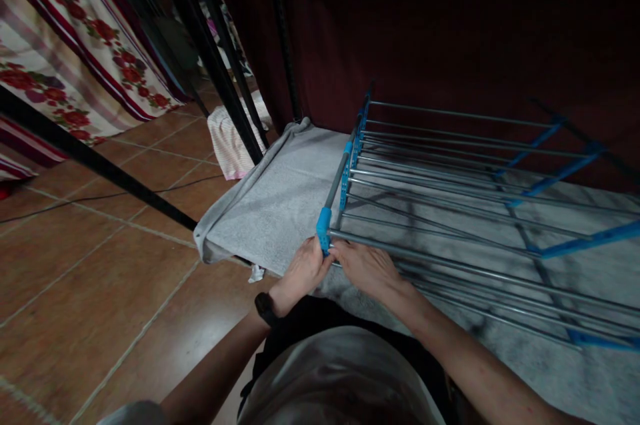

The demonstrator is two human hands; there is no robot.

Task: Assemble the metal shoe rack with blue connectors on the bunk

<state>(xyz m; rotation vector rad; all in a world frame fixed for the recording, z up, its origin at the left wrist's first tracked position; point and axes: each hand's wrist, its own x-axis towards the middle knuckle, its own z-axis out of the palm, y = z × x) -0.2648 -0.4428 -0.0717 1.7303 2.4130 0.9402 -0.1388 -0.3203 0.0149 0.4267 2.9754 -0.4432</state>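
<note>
A metal drying rack (pixel 435 265) with blue plastic joints lies across a grey blanket (pixel 265 202) in front of me. At its near left corner, my left hand (pixel 307 266) is closed round the lower part of a blue corner joint (pixel 324 222). My right hand (pixel 367 266) meets it from the other side, its fingers pinched at the joint beside the end of a rod. The fingertips of both hands nearly touch, and the spot between them is partly hidden. Other blue brackets (pixel 590 238) join the rods at the right.
Black metal posts (pixel 220 72) and a slanting black bar (pixel 100 165) stand to the left. A dark red panel (pixel 450 32) closes off the back. Beyond the blanket's left edge are the tiled floor (pixel 100 278), a cable, a striped cloth (pixel 230 138) and a flowered curtain (pixel 75 45).
</note>
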